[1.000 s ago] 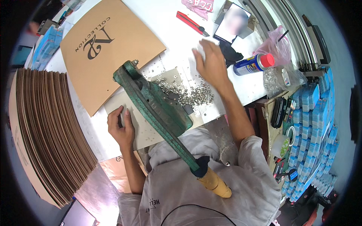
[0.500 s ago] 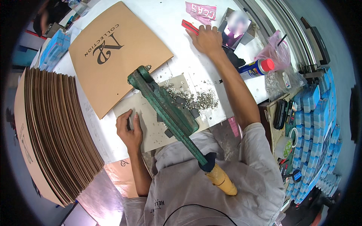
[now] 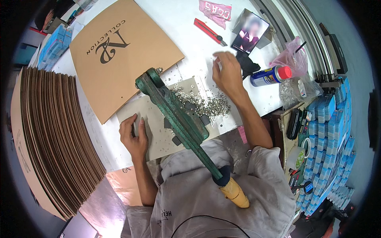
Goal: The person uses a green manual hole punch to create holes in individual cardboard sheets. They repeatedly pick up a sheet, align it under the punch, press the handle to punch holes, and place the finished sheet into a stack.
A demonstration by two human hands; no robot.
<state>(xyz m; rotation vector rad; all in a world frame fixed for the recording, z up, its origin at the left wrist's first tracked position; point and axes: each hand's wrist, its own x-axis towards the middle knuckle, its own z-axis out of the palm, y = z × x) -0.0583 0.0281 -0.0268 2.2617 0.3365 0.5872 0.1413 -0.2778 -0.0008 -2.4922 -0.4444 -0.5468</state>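
Observation:
My left hand (image 3: pixel 135 137) rests at the near edge of the grey board (image 3: pixel 154 148), thumb and fingers apart, holding nothing. My right hand (image 3: pixel 229 75) is above the white table, loosely bent with its fingers apart and nothing visible in it. Beyond its fingertips lies a red utility knife (image 3: pixel 207 29). Between my hands stands a green hand press (image 3: pixel 168 105), its long lever ending in a yellow-wrapped grip (image 3: pixel 234 193) in front of my shirt. Small silver metal eyelets (image 3: pixel 212 106) are heaped beside the press, below my right hand.
A printed brown card sheet (image 3: pixel 123 59) lies behind the press. A tall stack of brown card (image 3: pixel 59 139) stands at left. On the right are a phone (image 3: pixel 250 36), a black cloth (image 3: pixel 247 63), a blue spray can (image 3: pixel 266 76), plastic bags (image 3: pixel 295 59) and bundled blue packets (image 3: pixel 333 131).
My right hand has let go of the red utility knife, which now lies on the table, and has drawn back toward me. My left hand stays in nearly the same place.

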